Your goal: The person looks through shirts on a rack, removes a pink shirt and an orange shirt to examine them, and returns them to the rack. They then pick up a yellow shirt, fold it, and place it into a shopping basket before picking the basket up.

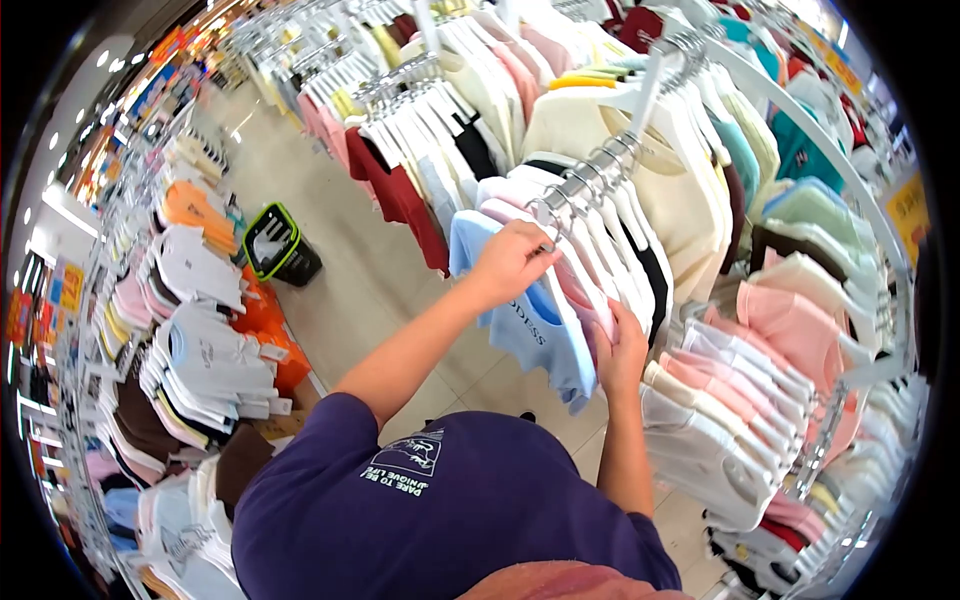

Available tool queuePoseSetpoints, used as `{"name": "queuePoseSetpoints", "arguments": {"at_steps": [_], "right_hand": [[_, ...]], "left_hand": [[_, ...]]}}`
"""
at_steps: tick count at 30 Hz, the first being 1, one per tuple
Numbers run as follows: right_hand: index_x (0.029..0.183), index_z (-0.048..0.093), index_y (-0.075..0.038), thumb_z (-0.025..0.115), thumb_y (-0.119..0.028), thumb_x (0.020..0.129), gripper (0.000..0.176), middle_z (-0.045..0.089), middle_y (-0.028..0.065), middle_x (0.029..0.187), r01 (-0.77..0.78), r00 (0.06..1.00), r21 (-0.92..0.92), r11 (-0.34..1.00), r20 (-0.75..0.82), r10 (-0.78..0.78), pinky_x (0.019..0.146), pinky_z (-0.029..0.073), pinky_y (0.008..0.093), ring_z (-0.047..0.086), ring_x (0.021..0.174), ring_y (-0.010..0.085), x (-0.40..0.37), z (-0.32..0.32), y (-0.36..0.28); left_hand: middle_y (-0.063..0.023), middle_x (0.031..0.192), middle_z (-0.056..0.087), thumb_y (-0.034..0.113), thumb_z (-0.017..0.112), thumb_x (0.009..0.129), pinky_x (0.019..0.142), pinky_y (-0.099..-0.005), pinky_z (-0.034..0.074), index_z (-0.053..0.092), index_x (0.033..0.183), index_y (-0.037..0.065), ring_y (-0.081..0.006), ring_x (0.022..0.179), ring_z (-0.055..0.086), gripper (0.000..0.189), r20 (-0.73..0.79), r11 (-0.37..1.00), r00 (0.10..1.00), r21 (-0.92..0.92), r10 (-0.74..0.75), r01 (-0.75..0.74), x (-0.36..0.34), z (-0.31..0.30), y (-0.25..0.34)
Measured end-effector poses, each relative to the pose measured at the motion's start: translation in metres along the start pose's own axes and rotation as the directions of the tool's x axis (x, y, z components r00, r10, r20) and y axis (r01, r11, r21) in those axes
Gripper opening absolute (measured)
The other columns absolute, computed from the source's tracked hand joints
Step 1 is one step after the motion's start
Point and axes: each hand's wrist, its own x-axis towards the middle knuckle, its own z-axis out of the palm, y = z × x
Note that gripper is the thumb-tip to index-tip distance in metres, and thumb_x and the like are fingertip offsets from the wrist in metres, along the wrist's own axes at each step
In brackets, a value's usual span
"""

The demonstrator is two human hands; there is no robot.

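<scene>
In the head view, everything turns on the rail (647, 98), which points toward the person and carries a packed row of tops. The blue top (545, 355) is foremost, hanging beneath the rail's near end with its lettered front toward the person. Its width lies across the rail's line, and its length drops from the rail toward the floor (430, 350).

The left hand (514, 262) is the nearer of the two to the rail: it is at the near end, fingers bent together at the hooks (598, 180), and seems to pinch a hanger there, though the fingers hide the exact contact. The right hand (622, 348) is lower and to the right of the rail's near end, at the side edge of the front tops, with thumb and fingers apparently closed on the pink top (583, 305) just behind the blue one. So the blue top lies below the left hand and to the left of the right hand.

The red top (400, 200) hangs left of the rail, the cream top (690, 245) right of it, and the basket (298, 265) stands on the floor well to its left.
</scene>
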Motion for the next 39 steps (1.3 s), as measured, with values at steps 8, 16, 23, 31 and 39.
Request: {"name": "queuePoseSetpoints", "arguments": {"at_steps": [8,16,23,31,39], "right_hand": [[0.134,0.062,0.003,0.07,-0.004,0.089,0.046,0.068,0.0178,0.125,0.001,0.998,0.092,0.996,0.061,-0.006,0.099,0.049,0.0347,0.066,0.114,0.0278,0.002,-0.008,0.014],[0.114,0.068,0.006,0.065,-0.003,0.092,0.025,0.069,0.0178,0.113,0.066,0.978,0.059,0.996,-0.199,-0.053,0.096,0.049,0.0396,0.065,0.103,0.0308,0.017,-0.019,-0.004],[0.105,0.068,0.006,0.061,0.004,0.091,0.016,0.068,0.0151,0.094,0.242,0.956,0.281,0.929,-0.23,-0.18,0.075,0.051,0.033,0.063,0.08,0.024,0.017,0.017,-0.058],[0.109,0.071,0.001,0.072,0.0,0.087,0.023,0.07,0.012,0.087,0.095,0.943,0.288,0.953,0.279,-0.179,0.069,0.054,0.0313,0.068,0.076,0.0209,-0.002,0.151,-0.142],[0.12,0.07,-0.003,0.076,-0.02,0.088,0.037,0.075,0.0153,0.091,-0.009,0.61,-0.004,1.0,0.792,0.009,0.074,0.057,0.037,0.072,0.079,0.0254,-0.065,0.321,-0.081]], "left_hand": [[-0.0168,0.124,0.061,0.022,0.076,0.087,0.1,-0.0435,0.046,0.063,0.122,0.003,-0.037,0.116,0.056,0.042,-0.183,0.999,0.983,0.022,-0.022,0.027,-0.023,0.0,-0.005],[-0.0202,0.145,0.05,0.023,0.076,0.088,0.111,-0.0449,0.042,0.054,0.142,0.006,-0.0396,0.133,0.049,0.061,-0.065,0.942,0.947,0.105,-0.314,0.319,-0.123,-0.028,-0.034],[-0.0233,0.131,0.062,0.036,0.074,0.088,0.1,-0.0491,0.05,0.059,0.138,0.007,-0.0414,0.12,0.06,0.06,0.672,0.72,0.289,0.551,-0.682,0.422,-0.236,-0.073,-0.065],[-0.0208,0.126,0.066,0.041,0.07,0.092,0.099,-0.0488,0.05,0.061,0.136,0.007,-0.0407,0.118,0.061,0.056,0.606,0.76,0.487,0.344,-0.629,0.552,-0.329,-0.141,-0.128],[-0.0192,0.125,0.068,0.043,0.071,0.09,0.099,-0.0478,0.05,0.067,0.129,0.008,-0.0386,0.118,0.062,0.052,0.511,0.622,0.37,0.516,-0.775,0.589,-0.496,-0.189,-0.257]]}}
